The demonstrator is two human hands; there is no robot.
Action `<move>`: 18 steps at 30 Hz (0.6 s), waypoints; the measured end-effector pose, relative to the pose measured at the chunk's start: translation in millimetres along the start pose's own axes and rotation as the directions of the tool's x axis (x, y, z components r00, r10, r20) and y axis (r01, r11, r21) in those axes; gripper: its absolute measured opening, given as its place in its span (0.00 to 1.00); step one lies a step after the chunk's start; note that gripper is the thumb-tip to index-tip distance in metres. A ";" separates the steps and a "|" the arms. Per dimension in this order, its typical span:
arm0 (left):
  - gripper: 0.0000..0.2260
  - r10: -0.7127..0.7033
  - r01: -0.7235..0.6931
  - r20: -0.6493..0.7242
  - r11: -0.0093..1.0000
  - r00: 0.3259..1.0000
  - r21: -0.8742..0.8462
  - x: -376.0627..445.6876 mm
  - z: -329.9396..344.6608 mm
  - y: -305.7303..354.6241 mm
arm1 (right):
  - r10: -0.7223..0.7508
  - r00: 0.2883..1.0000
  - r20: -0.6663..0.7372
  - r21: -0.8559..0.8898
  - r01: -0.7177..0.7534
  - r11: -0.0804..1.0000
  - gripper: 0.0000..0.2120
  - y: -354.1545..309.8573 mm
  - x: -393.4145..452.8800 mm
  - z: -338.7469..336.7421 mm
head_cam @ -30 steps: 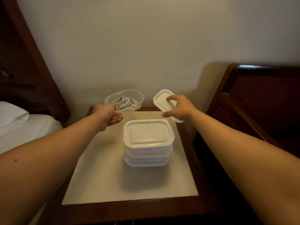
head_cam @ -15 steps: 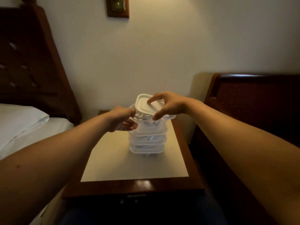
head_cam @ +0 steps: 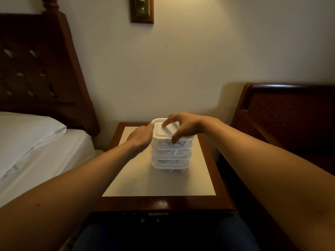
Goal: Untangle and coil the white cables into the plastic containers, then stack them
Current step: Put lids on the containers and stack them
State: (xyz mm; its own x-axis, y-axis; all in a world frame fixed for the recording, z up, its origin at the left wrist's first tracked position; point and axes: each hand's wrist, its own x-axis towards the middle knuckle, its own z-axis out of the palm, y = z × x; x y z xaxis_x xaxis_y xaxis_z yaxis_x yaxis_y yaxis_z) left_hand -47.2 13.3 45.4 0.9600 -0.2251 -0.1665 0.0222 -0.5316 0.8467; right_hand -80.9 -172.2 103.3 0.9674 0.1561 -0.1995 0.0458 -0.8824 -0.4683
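Observation:
A stack of clear plastic containers [head_cam: 170,164] stands on the nightstand [head_cam: 145,185], toward its back. Coiled white cables [head_cam: 172,152] show through the walls. The top container [head_cam: 181,144] carries a white lid [head_cam: 164,132]. My right hand [head_cam: 186,125] arches over that lid, forefinger on its top and thumb hooked at its front edge. My left hand [head_cam: 140,137] grips the left side of the top container, with the thumb against the lid's rim. Its fingers are hidden behind the container.
A bed with a white sheet [head_cam: 45,160] and pillow [head_cam: 27,129] lies close on the left, under a dark wooden headboard [head_cam: 36,69]. A dark red upholstered seat [head_cam: 290,115] stands on the right. A brass wall fixture [head_cam: 142,9] hangs above.
My left hand carried the open cable-filled container from the back of the nightstand onto the stack. My right hand brought the lid over and set it on top. The view tilted upward.

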 end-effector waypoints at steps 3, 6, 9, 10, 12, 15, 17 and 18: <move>0.20 0.110 -0.108 0.045 0.994 0.993 -0.032 3.9 11.1 -6.3 | -0.008 1.000 -0.004 0.023 0.008 1.000 0.30 3.9 3.5 4.2; 0.20 0.116 -0.115 0.018 0.991 0.993 -0.071 8.4 18.0 -11.9 | -0.018 1.000 -0.012 0.075 0.019 0.997 0.29 10.7 4.2 11.2; 0.18 0.141 -0.136 0.026 0.980 0.990 -0.143 9.7 20.5 -12.4 | -0.025 0.998 -0.050 -0.015 0.024 1.000 0.28 16.4 0.2 18.7; 0.17 0.149 -0.141 0.038 0.976 0.988 -0.165 8.7 20.5 -12.0 | -0.034 0.997 -0.076 -0.049 0.030 0.998 0.27 17.0 -0.6 21.9; 0.21 0.149 -0.139 0.041 0.971 0.988 -0.193 7.5 19.6 -12.4 | -0.054 0.989 -0.135 -0.070 0.044 0.997 0.26 15.9 0.6 28.3; 0.24 0.124 -0.113 0.043 0.974 0.991 -0.199 7.2 19.2 -11.7 | -0.064 0.975 -0.211 -0.061 0.052 0.997 0.20 17.3 4.7 33.7; 0.24 0.140 -0.132 0.050 0.980 0.989 -0.149 6.5 20.3 -12.3 | -0.075 0.972 -0.221 -0.099 0.055 0.994 0.17 20.5 4.9 35.5; 0.23 0.154 -0.148 0.049 0.982 0.987 -0.120 5.6 20.6 -13.5 | -0.084 0.973 -0.216 -0.124 0.058 0.991 0.17 21.4 4.5 36.6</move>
State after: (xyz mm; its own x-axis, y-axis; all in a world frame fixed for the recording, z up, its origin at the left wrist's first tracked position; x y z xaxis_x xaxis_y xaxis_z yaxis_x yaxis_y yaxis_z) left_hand -47.8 2.4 22.6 0.9369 -0.3446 -0.0585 -0.0867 -0.3911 0.9163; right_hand -84.7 -174.1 60.9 0.9911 0.1297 0.0313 0.1321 -0.9203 -0.3682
